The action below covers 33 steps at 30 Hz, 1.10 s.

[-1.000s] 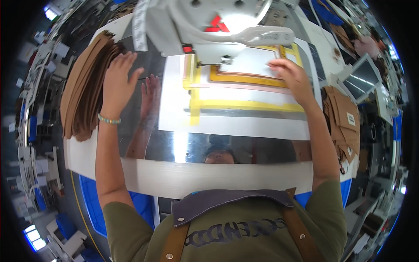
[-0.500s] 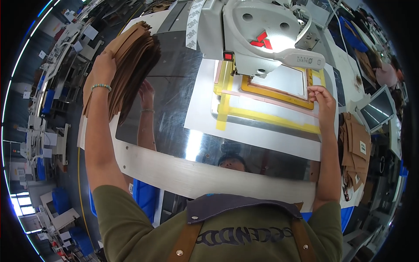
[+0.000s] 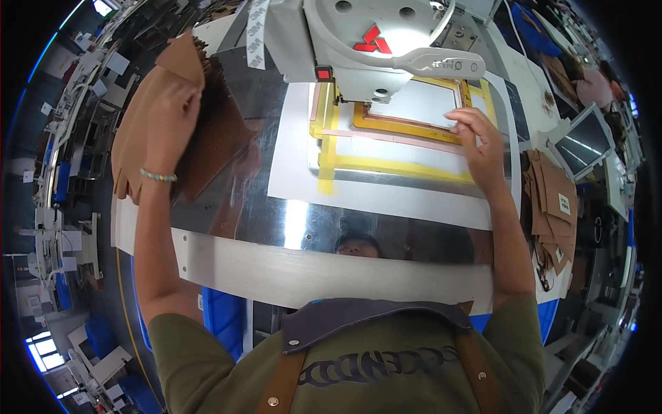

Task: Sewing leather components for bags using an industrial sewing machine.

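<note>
My left hand [image 3: 171, 124] is closed on a brown flat piece [image 3: 181, 59], whose edge sticks out beyond the fingers. The piece belongs with a fanned stack of brown pieces [image 3: 217, 131], leather-like or cloth-like, standing on the table's left side. My fingertips there are partly hidden. To the right, my right hand [image 3: 477, 138] hovers with thumb and curved fingers slightly apart, nothing visible between them. It is nearest the right part of a yellow-orange clamp frame [image 3: 414, 134]. That frame lies on a white sheet [image 3: 386, 190] under the sewing machine head [image 3: 372, 48].
Yellow tape [image 3: 393, 162] marks the sheet around the frame. A shiny dark metal plate [image 3: 269, 228] covers the table front. More brown pieces [image 3: 552, 200] hang at the right, beside a screen [image 3: 581, 141]. Blue bins [image 3: 224, 317] stand below the table edge.
My left hand has turned over the stack, bending the top piece upward. My right hand has come off the frame's right edge and moved left, with its fingers loosened. The view has shifted slightly.
</note>
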Each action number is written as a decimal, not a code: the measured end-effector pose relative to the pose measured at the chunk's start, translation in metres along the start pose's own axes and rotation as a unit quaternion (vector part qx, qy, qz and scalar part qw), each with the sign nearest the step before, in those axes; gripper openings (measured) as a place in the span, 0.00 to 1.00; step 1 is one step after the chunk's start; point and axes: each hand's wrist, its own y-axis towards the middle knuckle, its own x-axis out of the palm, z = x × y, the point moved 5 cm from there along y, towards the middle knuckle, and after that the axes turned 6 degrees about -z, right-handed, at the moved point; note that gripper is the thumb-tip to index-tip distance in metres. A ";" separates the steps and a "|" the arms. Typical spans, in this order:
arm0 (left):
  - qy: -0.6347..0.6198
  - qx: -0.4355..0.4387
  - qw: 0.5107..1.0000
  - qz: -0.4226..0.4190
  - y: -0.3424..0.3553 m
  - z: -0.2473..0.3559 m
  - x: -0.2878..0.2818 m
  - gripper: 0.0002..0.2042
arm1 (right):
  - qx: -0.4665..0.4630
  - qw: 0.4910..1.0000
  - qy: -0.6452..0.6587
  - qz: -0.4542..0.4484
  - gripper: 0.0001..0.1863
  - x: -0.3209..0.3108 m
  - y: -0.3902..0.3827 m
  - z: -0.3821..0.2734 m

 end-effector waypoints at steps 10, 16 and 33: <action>-0.001 0.223 0.971 -0.086 -0.103 0.136 0.049 0.18 | -0.299 0.902 -0.271 -0.153 0.15 0.128 0.009 -0.091; 0.039 0.104 0.990 -0.081 -0.141 0.076 0.026 0.12 | -0.321 0.876 -0.338 -0.126 0.05 0.172 0.024 -0.075; -0.015 0.167 0.984 -0.055 -0.091 0.077 0.056 0.14 | -0.281 0.874 -0.387 -0.081 0.05 0.065 -0.005 -0.036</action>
